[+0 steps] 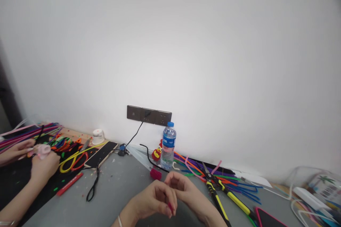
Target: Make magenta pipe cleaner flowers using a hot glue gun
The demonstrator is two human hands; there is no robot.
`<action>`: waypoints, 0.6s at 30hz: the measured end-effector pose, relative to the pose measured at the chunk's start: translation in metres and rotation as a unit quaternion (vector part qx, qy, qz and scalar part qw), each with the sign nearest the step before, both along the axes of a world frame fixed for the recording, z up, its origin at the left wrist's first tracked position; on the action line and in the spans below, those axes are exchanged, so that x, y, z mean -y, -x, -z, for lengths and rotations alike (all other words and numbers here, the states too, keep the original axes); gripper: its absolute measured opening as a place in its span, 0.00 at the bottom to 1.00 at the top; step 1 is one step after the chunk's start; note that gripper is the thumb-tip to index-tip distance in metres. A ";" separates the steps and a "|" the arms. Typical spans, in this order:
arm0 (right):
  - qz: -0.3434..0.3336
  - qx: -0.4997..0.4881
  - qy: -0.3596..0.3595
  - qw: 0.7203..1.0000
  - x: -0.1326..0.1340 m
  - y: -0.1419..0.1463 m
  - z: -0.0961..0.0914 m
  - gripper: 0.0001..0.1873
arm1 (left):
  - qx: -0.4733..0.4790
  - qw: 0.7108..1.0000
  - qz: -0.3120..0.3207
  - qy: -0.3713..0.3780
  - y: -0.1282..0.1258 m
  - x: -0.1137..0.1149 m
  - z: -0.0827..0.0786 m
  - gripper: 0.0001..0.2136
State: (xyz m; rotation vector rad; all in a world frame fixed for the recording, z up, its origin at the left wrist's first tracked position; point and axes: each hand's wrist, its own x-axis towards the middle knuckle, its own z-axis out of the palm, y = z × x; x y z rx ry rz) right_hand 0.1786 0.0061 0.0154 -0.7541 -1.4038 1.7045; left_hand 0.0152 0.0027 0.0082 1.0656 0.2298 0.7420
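Head view shows a white wall on the far side of a grey table. To the right, yellow-and-black shears point their blades toward the wall; a water bottle stands far of the hands. Near the middle, the right hand curls its fingers against the left; whether it grips anything, I cannot tell. The left hand, bent inward, pinches a small crimson piece between thumb and fingers. Mostly covered, its visible sliver runs near to far, leaning left at the far end.
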 end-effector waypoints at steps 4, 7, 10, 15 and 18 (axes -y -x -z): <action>0.011 -0.013 -0.022 1.000 0.000 0.001 -0.002 0.11 | 0.025 0.999 0.034 0.017 0.000 0.001 -0.001 0.09; 0.001 0.000 -0.027 1.000 0.001 0.003 -0.003 0.09 | 0.039 0.996 0.079 0.035 0.002 0.002 -0.002 0.09; -0.006 0.013 -0.030 0.999 0.003 0.004 -0.005 0.09 | 0.069 0.990 0.113 0.050 0.004 0.002 -0.001 0.09; 0.019 0.006 -0.036 0.999 0.002 0.005 -0.006 0.07 | 0.148 0.978 0.126 0.077 0.004 0.000 0.003 0.07; 0.040 -0.002 -0.044 0.998 0.003 0.006 -0.005 0.07 | 0.165 0.976 0.110 0.086 0.004 0.000 0.005 0.06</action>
